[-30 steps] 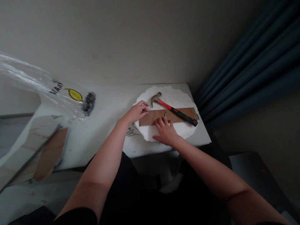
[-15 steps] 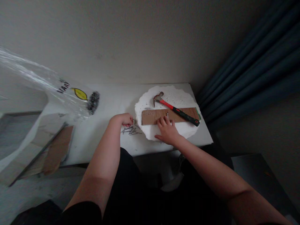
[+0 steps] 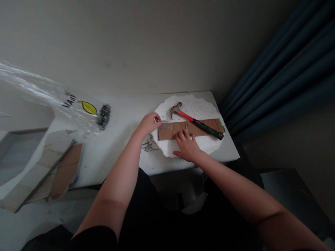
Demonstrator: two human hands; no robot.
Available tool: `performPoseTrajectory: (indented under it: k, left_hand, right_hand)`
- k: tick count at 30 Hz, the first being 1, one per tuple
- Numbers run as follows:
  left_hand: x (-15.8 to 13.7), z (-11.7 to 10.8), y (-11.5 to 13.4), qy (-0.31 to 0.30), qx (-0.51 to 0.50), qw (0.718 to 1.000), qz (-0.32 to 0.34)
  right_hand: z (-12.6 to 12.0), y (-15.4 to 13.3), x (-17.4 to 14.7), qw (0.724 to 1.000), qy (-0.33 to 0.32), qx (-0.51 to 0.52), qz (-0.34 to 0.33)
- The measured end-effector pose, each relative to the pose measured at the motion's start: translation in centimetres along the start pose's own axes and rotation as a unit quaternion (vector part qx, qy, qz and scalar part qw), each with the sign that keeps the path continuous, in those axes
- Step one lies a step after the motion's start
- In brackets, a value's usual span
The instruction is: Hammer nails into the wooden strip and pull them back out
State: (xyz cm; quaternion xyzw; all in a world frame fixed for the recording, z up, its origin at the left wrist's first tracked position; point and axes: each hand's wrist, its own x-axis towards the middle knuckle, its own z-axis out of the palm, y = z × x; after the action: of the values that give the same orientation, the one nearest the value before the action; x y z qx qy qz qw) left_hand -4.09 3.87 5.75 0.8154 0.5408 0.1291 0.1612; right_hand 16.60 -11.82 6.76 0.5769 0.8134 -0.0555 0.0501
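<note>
My left hand [image 3: 151, 122] is closed in a pinch just past the left end of a flat brown board [image 3: 206, 126]; whatever its fingertips hold is too small to make out. My right hand [image 3: 187, 144] lies on the board's near edge with fingers spread. Close to its fingertips, a small light-and-dark piece [image 3: 186, 127] shows on the board. Small dots mark the board's left end. Under the board is a rough-edged white slab [image 3: 164, 148]. A claw hammer [image 3: 193, 120] with a red and black handle lies across slab and board. Several loose nails [image 3: 149, 145] lie left of the slab.
A clear plastic bag [image 3: 87, 108] with a yellow print and a dark clump of what look like nails at its end is on the left of the white table [image 3: 125, 104]. Brown and pale board pieces [image 3: 65, 170] are at front left. A blue curtain [image 3: 277, 76] hangs at right.
My left hand has moved from beside the loose nails, up and to the right, to the board's left end. My right hand and the hammer stay in place.
</note>
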Motion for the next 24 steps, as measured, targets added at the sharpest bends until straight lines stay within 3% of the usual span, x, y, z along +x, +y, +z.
performPoseTrajectory:
  k: [3,6,19,24]
  left_hand:
    - [-0.1,0.9,1.3,-0.043,-0.003,0.995,0.086]
    - [-0.3,1.0,1.6,-0.052,0.005,0.993,0.104]
    - [-0.1,1.8,1.6,-0.055,-0.021,0.995,0.084]
    - [-0.2,1.7,2.2,-0.057,-0.012,0.997,0.044]
  right_hand:
    - [-0.1,-0.1,0.0,1.0,-0.003,0.001,0.004]
    - [0.0,-0.1,0.0,1.0,-0.007,0.0,0.006]
    - [-0.1,-0.2,-0.1,1.0,-0.001,-0.008,0.005]
    - [-0.1,-0.2,0.0,1.0,-0.005,-0.009,0.004]
